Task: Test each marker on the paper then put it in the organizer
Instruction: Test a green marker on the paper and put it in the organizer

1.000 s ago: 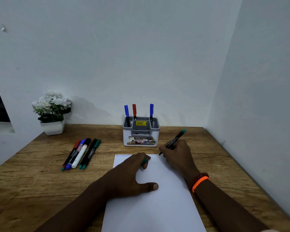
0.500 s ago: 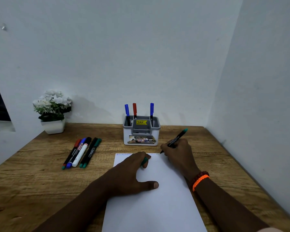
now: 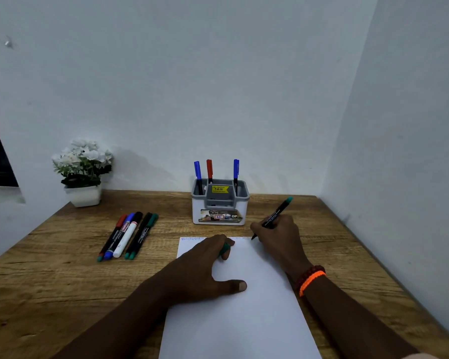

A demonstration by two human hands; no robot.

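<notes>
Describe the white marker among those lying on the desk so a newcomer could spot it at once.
Start at the potted white flowers at the desk's back left. In front of them, a row of markers lies side by side on the wood. The white marker is the middle one, the only white barrel among dark ones.

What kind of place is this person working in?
Probably a small home or office desk set into a corner: a wooden desk against plain white walls, a marker organizer at the back, and a potted white flower plant beside it.
</notes>
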